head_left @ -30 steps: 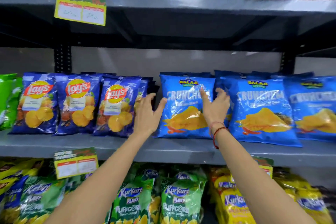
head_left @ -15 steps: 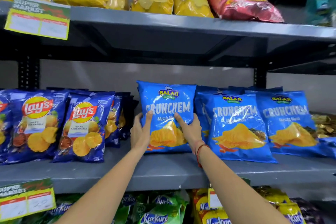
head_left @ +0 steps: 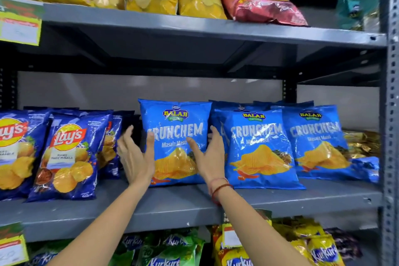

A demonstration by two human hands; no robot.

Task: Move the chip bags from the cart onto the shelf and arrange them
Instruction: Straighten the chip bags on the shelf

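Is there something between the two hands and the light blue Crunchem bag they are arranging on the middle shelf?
Nothing visible. The left hand and right hand flank the Crunchem bag, thumbs on its front.

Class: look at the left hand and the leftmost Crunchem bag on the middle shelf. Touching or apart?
Touching. The head view shows the left hand's thumb lying on the front of the leftmost Crunchem bag.

Grey shelf w/ chip bags
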